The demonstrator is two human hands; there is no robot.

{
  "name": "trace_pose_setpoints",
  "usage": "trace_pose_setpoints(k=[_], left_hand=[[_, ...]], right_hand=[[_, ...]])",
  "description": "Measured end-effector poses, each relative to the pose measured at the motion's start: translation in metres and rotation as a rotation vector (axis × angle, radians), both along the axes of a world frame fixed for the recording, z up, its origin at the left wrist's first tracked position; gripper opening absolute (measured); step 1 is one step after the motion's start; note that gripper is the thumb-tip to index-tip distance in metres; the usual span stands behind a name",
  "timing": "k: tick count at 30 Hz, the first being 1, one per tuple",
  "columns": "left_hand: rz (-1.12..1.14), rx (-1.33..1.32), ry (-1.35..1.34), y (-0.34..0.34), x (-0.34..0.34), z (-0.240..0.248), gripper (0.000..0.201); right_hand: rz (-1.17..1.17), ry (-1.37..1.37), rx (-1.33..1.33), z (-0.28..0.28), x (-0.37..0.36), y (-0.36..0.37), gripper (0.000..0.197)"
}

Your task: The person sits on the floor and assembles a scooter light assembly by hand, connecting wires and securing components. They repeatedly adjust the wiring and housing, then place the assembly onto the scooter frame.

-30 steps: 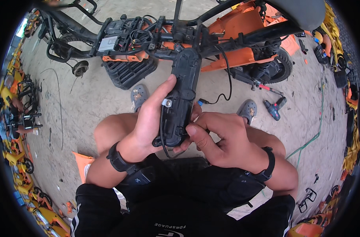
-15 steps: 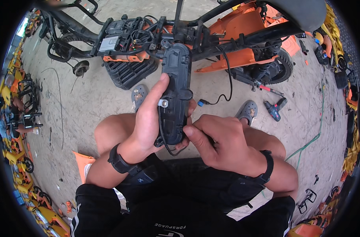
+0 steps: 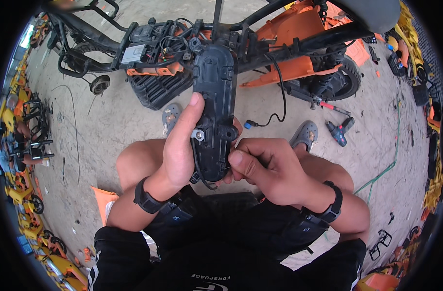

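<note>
Upright in my left hand (image 3: 180,150) is a long black plastic housing (image 3: 212,77) with rounded ends. The thumb lies along its left side and the other fingers wrap behind it. A small metal tab with a bolt (image 3: 198,135) sticks out at the housing's left edge, and a thin black cable (image 3: 197,162) runs down from there round the lower end. At the lower right edge of the housing, my right hand (image 3: 275,169) is closed in a pinch, thumb against curled fingers. Whatever lies between those fingertips is too small to name.
Ahead stands a stripped scooter frame (image 3: 260,58) with orange panels (image 3: 299,31) and a hanging cable with a blue connector (image 3: 248,124). On the concrete floor to the right lie a cordless drill (image 3: 338,132) and a red-handled tool (image 3: 334,107). A green line (image 3: 376,178) crosses the floor.
The housing has tilted slightly, turning its broad face more toward me, and its upper end has shifted a little left. My right hand's pinch has drawn slightly away from its edge.
</note>
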State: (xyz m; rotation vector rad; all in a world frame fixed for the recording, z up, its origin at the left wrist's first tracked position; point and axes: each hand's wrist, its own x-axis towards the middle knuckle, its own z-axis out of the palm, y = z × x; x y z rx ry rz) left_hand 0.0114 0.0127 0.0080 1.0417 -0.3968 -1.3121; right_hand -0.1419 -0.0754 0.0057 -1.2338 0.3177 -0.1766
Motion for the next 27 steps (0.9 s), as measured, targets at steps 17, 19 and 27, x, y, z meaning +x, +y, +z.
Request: trace_pose_setpoints(k=[17, 19, 27], left_hand=[[-0.001, -0.003, -0.006, 0.001, 0.007, -0.003, 0.063], [-0.035, -0.025, 0.032, 0.004, 0.011, -0.004, 0.063], [-0.033, 0.004, 0.003, 0.003, 0.007, -0.003, 0.065]], right_hand=[[0.004, -0.023, -0.262, 0.010, -0.002, -0.004, 0.024], [-0.015, -0.014, -0.382, 0.010, 0.000, -0.005, 0.025], [-0.108, -0.066, -0.606, 0.003, -0.001, 0.001, 0.021]])
